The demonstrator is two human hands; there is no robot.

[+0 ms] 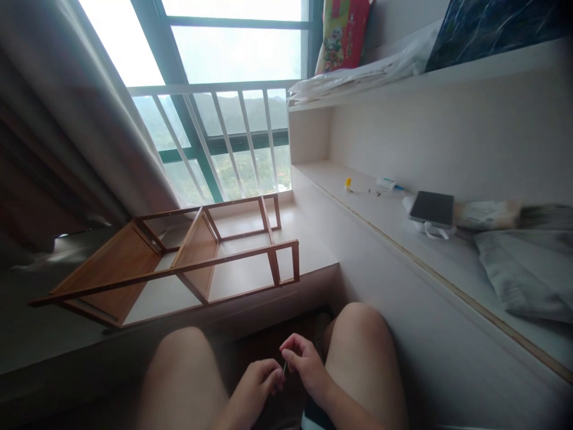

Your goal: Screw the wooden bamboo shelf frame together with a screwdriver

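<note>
My left hand [260, 377] and my right hand [305, 362] are close together, low between my knees. A short, thin, greyish rod [285, 368] spans the small gap between their fingertips. Thumb and fingers of each hand are pinched at one end of it. The rod is too small to name more exactly, and its ends are hidden by my fingers. Beyond my knees, a brown wooden rack [192, 263] with a slatless open frame and panels lies on its side on a pale ledge [244, 275], apart from both hands.
On the right-hand shelf [322, 173] are a yellow-topped item [348, 184], tiny dark bits [378, 193], a blue-tipped tube [391, 184], a dark flat device [432, 208] and grey cloth [528, 269]. A curtain [89, 107] hangs left of the railed window.
</note>
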